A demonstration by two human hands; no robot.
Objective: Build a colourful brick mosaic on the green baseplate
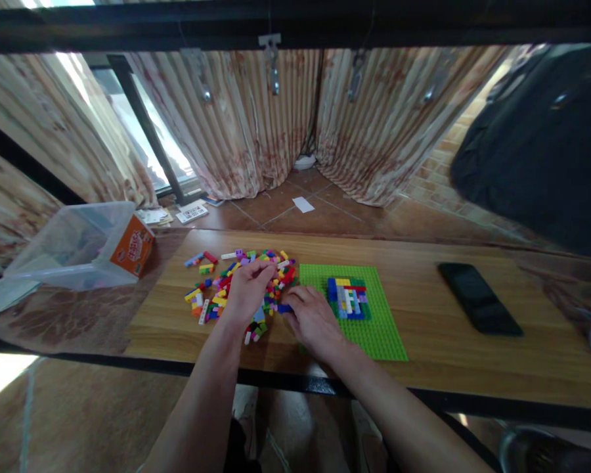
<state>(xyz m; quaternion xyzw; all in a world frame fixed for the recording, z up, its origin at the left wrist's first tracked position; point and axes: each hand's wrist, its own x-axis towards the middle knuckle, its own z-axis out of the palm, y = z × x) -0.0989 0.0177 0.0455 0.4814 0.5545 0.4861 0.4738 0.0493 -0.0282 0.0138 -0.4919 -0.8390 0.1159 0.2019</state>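
Note:
Over a heap of mixed toy bricks [221,301], my left hand [250,287] is closed, thumb and fingers pinched together; whatever lies between the tips is too small to make out. My right hand [315,320] reaches in at the heap's right side, fingers curled around a dark blue brick [285,308] at their tips. Beside that hand lies a green studded baseplate [381,328], its left part partly covered by the hand. On the baseplate stands a block of joined bricks [347,299], with blue, yellow, red, green, white and light blue pieces.
A black phone [479,299] rests on the wooden table [423,282] at the right. To the left, a clear plastic bin [73,243] with an orange label lies beyond the table's end. A dark metal bar [295,25] with hanging clips crosses overhead. Curtains [256,125] hang behind.

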